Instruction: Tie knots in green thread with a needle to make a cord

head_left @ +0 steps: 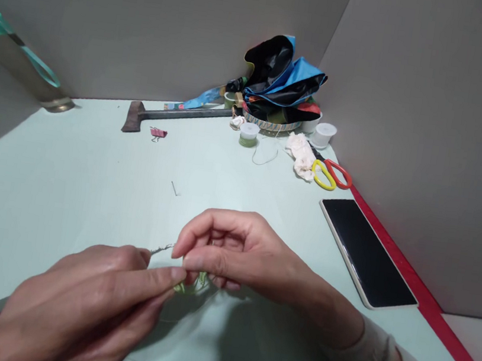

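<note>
The left hand (86, 287) is closed to a pinch, its fingertips on a bunch of green thread (190, 288) held over the worktop (66, 180), toward the near edge and about midway between the sides. The right hand (253, 251) curls in from the right, thumb and forefinger tips almost meeting beside that pinch (whether they grip a strand between them, I cannot tell). A dark twisted strand (162, 249) spans the small gap between the hands. A phone (368, 252) lies along the right edge; scissors (330, 175) sit near the far right corner.
</note>
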`<state>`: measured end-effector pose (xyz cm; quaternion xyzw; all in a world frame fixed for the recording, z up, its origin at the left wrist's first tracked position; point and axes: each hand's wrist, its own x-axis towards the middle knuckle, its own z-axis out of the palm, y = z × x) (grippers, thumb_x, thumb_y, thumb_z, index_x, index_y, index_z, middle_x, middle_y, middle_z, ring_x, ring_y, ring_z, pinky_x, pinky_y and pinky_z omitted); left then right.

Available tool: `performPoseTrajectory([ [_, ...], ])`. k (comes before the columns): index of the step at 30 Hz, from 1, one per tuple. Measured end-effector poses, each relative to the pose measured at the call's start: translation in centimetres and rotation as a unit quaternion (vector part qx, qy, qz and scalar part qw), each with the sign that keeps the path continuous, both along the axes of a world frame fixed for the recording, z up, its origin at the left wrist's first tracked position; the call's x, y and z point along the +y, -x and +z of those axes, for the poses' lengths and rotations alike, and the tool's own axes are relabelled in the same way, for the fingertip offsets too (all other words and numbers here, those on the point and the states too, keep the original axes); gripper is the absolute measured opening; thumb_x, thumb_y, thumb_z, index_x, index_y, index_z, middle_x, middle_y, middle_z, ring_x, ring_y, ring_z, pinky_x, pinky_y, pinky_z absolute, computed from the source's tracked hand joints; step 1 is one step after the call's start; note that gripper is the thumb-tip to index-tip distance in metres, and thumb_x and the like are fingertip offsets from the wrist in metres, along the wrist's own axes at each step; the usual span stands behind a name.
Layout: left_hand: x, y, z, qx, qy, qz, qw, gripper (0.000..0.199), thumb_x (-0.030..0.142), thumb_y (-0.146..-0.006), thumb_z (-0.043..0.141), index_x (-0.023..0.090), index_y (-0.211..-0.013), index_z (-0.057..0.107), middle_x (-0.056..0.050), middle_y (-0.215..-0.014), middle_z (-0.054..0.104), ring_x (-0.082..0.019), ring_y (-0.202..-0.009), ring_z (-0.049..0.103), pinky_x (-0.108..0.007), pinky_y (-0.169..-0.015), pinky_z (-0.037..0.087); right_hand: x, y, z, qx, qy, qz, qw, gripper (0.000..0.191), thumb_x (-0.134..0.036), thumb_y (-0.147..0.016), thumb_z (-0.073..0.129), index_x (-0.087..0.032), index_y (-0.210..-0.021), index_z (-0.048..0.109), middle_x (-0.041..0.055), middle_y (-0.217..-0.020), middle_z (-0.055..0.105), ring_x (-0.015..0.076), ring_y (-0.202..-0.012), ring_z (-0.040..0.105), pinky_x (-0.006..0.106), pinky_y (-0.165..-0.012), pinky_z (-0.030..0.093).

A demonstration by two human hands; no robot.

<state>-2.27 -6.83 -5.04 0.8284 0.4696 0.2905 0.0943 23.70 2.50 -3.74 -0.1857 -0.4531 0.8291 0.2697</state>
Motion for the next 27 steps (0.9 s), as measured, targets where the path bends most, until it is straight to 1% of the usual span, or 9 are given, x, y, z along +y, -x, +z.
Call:
performPoseTrajectory([
  [4,0.6,-0.3,1.0,-0.02,-0.02,0.016,0.999,0.059,0.002,-0.108,0.059,0.048,-0.131,0.085,0.012,-0.074,0.066,-0.011,-0.063,0.066,-0.025,-0.061,0.045,0.3,-0.5,-0.2,-0.019,-0.041,-0.01,0.999,0.026,-0.019,-0.093,0.107,-0.021,-0.111,0.088,-0.0052,-0.088,0.08,0.0101,-0.073,0.057,0.022,-0.068,0.046],
  [7,0.8,-0.5,1.2,-0.019,-0.028,0.024,0.999,0.058,0.001,-0.107,0.057,0.046,-0.128,0.086,0.011,-0.073,0.068,-0.012,-0.061,0.065,-0.026,-0.06,0.045,0.2,-0.6,0.0,-0.045,-0.063,-0.035,0.996,0.025,-0.03,-0.092,0.109,-0.021,-0.099,0.087,-0.0022,-0.092,0.082,0.0148,-0.084,0.067,0.028,-0.081,0.054],
  [10,0.8,-1.0,1.3,-0.055,-0.013,0.037,0.998,0.052,0.003,-0.109,0.063,0.045,-0.129,0.086,0.01,-0.076,0.071,-0.011,-0.061,0.064,-0.026,-0.063,0.046,-0.1,-0.5,0.6,-0.074,-0.161,-0.095,0.98,0.025,-0.036,-0.1,0.103,-0.024,-0.089,0.084,-0.0002,-0.096,0.083,0.0194,-0.095,0.073,0.035,-0.098,0.061],
  [13,1.1,-2.0,1.4,-0.108,-0.005,0.044,0.993,0.033,0.016,-0.115,0.068,0.043,-0.121,0.086,0.01,-0.078,0.073,-0.012,-0.06,0.061,-0.027,-0.061,0.045,-0.7,-0.5,0.9,-0.102,-0.309,-0.175,0.929,0.026,-0.029,-0.107,0.092,-0.026,-0.084,0.08,0.0017,-0.101,0.086,0.0213,-0.101,0.077,0.038,-0.107,0.063],
  [17,2.4,-2.6,1.7,-0.163,0.026,0.102,0.981,0.022,0.027,-0.111,0.074,0.038,-0.096,0.085,0.01,-0.07,0.07,-0.013,-0.058,0.054,-0.027,-0.058,0.045,-1.7,-0.4,0.8,-0.096,-0.463,-0.281,0.835,0.023,-0.015,-0.11,0.08,-0.025,-0.09,0.075,0.0048,-0.104,0.087,0.0217,-0.099,0.08,0.039,-0.097,0.066],
  [20,3.8,-2.1,2.2,-0.2,0.134,0.116,0.964,0.026,0.041,-0.106,0.082,0.032,-0.083,0.086,0.007,-0.065,0.067,-0.015,-0.058,0.051,-0.024,-0.054,0.045,-2.5,-0.5,0.4,-0.083,-0.504,-0.289,0.81,0.02,-0.014,-0.113,0.076,-0.025,-0.096,0.072,0.0031,-0.096,0.084,0.0192,-0.088,0.078,0.035,-0.084,0.063],
  [23,5.2,-1.6,3.1,-0.265,0.299,0.098,0.912,0.032,0.051,-0.096,0.093,0.027,-0.076,0.087,0.003,-0.064,0.064,-0.015,-0.06,0.048,-0.022,-0.052,0.042,-2.9,-0.4,-0.2,-0.112,-0.528,-0.252,0.803,0.024,-0.015,-0.111,0.075,-0.026,-0.093,0.064,-0.0025,-0.085,0.077,0.0147,-0.074,0.068,0.032,-0.075,0.056],
  [25,6.0,-1.7,3.6,-0.303,0.376,0.097,0.87,0.031,0.047,-0.088,0.098,0.025,-0.071,0.083,0.003,-0.063,0.06,-0.014,-0.061,0.044,-0.021,-0.052,0.04,-2.8,0.0,-0.6,-0.138,-0.583,-0.226,0.768,0.025,-0.014,-0.107,0.071,-0.026,-0.089,0.06,-0.0044,-0.079,0.072,0.0132,-0.069,0.061,0.032,-0.073,0.052],
  [27,6.5,-1.9,3.8,-0.318,0.417,0.095,0.846,0.033,0.044,-0.084,0.097,0.024,-0.067,0.077,0.004,-0.062,0.056,-0.014,-0.06,0.039,-0.022,-0.05,0.037,-2.8,0.5,-1.0,-0.173,-0.652,-0.199,0.711,0.026,-0.008,-0.104,0.064,-0.025,-0.084,0.061,-0.0041,-0.076,0.069,0.014,-0.068,0.057,0.034,-0.072,0.049],
])
